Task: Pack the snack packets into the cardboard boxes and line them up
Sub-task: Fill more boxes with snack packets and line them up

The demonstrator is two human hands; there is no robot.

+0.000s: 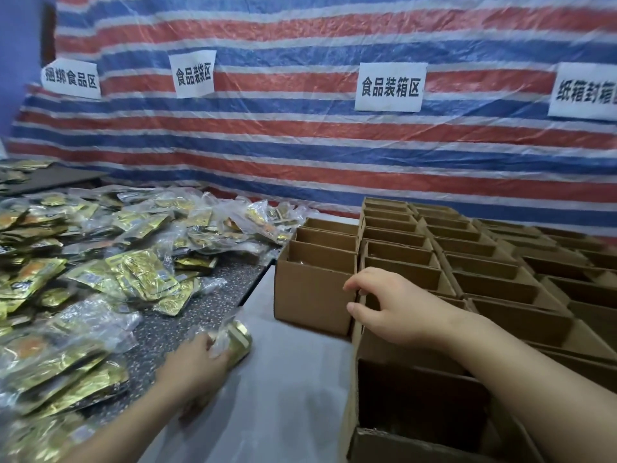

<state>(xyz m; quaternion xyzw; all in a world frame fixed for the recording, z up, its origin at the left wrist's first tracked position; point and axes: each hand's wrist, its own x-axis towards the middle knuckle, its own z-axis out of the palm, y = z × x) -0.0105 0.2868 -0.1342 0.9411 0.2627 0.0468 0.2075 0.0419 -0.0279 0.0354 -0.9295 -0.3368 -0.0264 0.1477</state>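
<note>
left hand (197, 362) gripping a bagged snack packet (233, 339), right hand (397, 305) on the edge of a cardboard box (314, 292).

the left hand's fingers curl round the gold packet in its clear wrap, low over the white table (283, 379), with the heap of loose packets (100, 262) spread to its left. the right hand's fingers bend over the rim where the box meets its neighbour, thumb apart below; whether it truly pinches the card i cannot tell. rows of open boxes (500, 262) stretch beyond and right of that hand, before a striped tarp (300, 145) with paper signs (389, 86).
</note>
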